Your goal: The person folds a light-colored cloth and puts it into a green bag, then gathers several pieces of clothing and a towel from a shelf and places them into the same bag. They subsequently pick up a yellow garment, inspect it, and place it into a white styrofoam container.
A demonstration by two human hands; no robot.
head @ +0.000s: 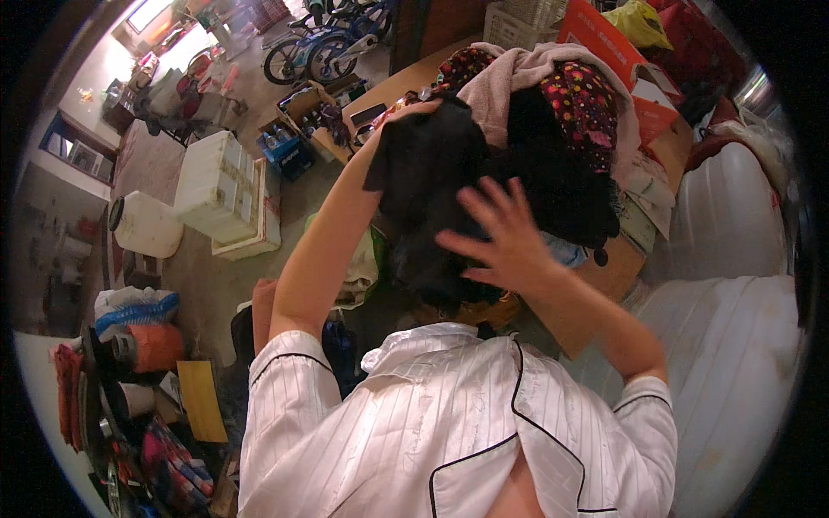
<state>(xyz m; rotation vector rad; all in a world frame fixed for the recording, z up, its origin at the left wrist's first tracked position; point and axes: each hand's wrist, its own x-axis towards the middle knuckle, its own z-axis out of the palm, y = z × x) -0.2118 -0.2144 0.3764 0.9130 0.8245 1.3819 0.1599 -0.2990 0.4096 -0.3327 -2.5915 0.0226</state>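
A piece of black clothing hangs over my left hand and wrist and drops towards my chest. My left fingers are mostly hidden by it, so their grip does not show. My right hand, slightly blurred, is spread in front of the black cloth with fingers apart and nothing held. I cannot tell whether it touches the cloth. Just beyond lies a heap of clothes: more black cloth, a dark flower-print garment and a pale pink towel-like cloth.
The heap rests on a wooden table. An orange box and a plastic crate stand behind it. Large plastic-covered shapes flank my right side. Leftward are a foam box, a white plastic drum and bicycles.
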